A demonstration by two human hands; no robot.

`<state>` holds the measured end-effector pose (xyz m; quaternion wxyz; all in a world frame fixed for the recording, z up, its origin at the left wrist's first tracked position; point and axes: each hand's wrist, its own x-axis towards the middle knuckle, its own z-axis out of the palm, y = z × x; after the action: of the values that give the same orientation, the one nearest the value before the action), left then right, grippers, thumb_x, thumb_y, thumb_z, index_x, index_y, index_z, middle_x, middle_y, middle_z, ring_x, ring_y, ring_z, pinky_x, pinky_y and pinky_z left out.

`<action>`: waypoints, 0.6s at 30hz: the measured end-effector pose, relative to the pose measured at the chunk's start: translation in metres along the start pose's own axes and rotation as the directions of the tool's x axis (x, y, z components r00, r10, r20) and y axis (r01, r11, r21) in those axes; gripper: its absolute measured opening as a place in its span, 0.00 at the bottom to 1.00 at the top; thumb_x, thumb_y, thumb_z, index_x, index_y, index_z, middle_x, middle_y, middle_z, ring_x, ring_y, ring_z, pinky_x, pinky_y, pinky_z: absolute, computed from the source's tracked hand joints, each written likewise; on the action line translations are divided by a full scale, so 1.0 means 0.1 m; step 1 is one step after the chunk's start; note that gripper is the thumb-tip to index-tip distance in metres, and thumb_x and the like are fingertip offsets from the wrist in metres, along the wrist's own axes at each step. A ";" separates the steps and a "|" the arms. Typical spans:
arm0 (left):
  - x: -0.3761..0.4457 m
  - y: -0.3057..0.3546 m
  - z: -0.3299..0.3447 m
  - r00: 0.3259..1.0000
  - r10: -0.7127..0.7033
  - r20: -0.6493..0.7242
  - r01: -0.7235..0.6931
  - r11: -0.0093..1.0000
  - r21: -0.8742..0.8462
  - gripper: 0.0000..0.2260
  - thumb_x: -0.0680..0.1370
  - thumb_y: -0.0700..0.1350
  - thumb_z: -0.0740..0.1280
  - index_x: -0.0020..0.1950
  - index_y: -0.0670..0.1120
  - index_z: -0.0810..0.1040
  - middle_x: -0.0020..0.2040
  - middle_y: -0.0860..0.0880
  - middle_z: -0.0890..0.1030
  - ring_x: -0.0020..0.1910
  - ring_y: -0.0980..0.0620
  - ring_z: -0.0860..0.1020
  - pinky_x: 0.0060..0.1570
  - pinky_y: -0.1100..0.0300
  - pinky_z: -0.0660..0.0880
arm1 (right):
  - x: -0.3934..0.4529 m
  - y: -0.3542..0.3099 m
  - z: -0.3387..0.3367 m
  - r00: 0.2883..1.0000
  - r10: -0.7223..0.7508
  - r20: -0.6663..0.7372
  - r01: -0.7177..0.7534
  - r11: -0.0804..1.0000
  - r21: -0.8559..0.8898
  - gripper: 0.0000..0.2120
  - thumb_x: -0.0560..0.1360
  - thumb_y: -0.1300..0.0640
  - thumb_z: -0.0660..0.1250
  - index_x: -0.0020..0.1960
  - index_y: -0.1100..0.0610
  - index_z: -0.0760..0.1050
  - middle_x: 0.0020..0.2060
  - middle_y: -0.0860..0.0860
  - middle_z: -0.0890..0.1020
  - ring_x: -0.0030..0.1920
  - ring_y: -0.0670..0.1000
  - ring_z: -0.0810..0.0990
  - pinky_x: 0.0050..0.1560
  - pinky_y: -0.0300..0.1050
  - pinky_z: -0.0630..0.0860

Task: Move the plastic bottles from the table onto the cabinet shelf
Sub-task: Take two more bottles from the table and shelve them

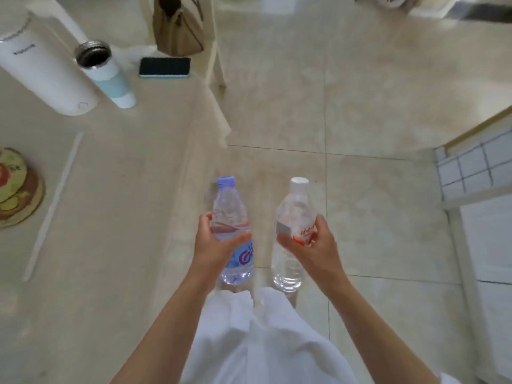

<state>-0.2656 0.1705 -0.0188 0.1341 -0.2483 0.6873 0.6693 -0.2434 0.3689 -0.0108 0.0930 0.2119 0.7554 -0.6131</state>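
My left hand [214,245] grips a clear plastic bottle with a blue cap and a blue-and-pink label [231,209] around its middle. My right hand [313,246] grips a second clear plastic bottle with a white cap and a red-and-white label [293,206]. Both bottles are upright and held over the tiled floor, just off the right edge of the beige table [116,206]. The cabinet shelf cannot be made out for certain.
On the table stand a white kettle [41,67], an open white-and-blue flask [106,73], a dark phone [164,67] and a patterned round coaster [16,187] at the left edge. A tan bag [178,26] hangs on a chair. White cabinet fronts [487,239] line the right side.
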 end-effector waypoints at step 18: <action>-0.79 -0.19 2.86 0.844 -0.055 0.533 -0.142 0.936 0.322 0.22 0.64 0.37 0.80 0.50 0.51 0.73 0.44 0.49 0.83 0.35 0.59 0.84 0.28 0.68 0.76 | -0.90 0.99 -2.49 0.759 0.223 -0.612 -0.153 0.974 0.165 0.25 0.62 0.46 0.79 0.53 0.46 0.71 0.43 0.43 0.82 0.41 0.40 0.82 0.38 0.33 0.76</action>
<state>-0.2314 0.4663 -0.0136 0.3466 -0.0085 0.7356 0.5820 -0.0900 0.6066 -0.0053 -0.1135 0.4830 0.6847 -0.5340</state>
